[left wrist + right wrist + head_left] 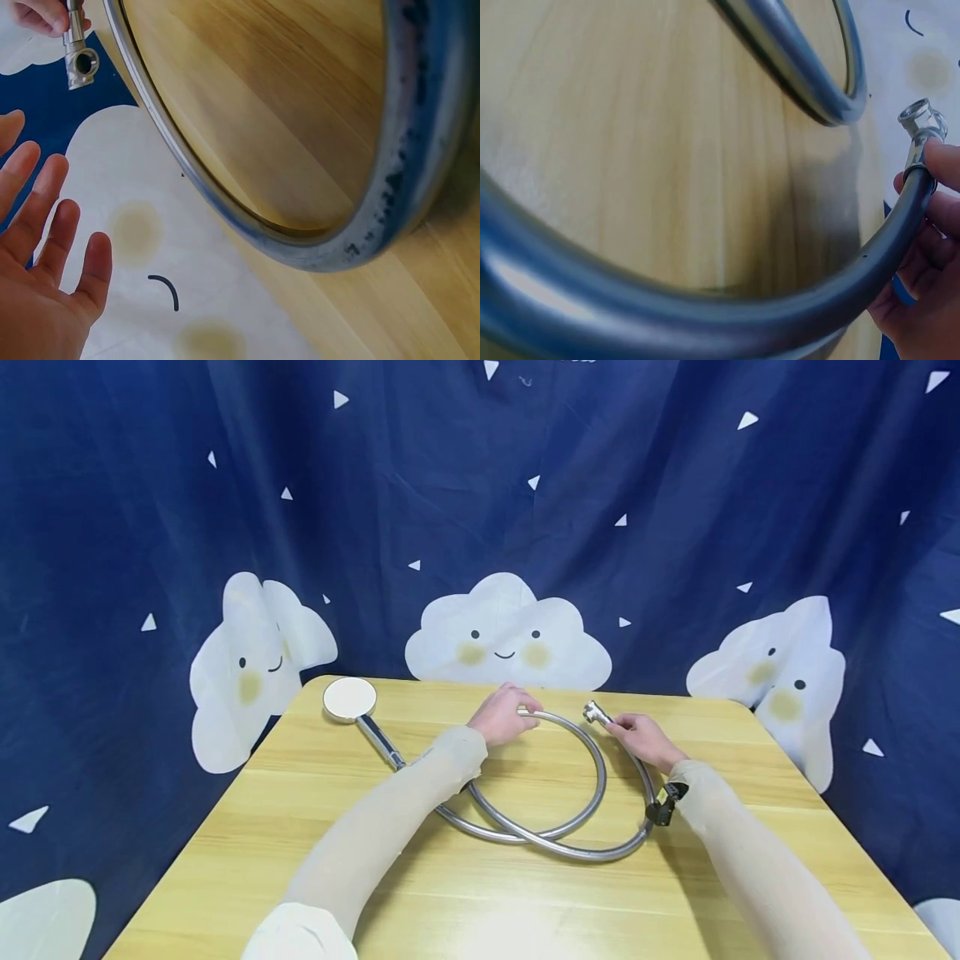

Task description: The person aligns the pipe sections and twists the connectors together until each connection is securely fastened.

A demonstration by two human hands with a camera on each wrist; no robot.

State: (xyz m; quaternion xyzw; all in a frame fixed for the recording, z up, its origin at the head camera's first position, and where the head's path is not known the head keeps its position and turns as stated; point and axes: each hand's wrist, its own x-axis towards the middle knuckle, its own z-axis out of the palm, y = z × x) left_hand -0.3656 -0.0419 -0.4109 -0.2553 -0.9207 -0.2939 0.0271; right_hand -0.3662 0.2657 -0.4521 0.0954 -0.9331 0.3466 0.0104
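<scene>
A silver shower hose (602,777) lies in overlapping loops on the table, joined on the left to a hand shower (349,699) with a round white face and a dark handle. My right hand (647,739) pinches the hose's other end between thumb and fingers, just below its shiny metal connector (924,120), whose round opening shows. Near the far part of the loop is my left hand (504,717). In the left wrist view its spread, loosely bent fingers (56,240) hold nothing, and the hose passes beside them.
A light wooden table (465,902) carries everything. Behind its far edge hangs a dark blue curtain (465,485) with white clouds and small triangles. A small black device (663,803) is strapped at my right wrist, close to the hose.
</scene>
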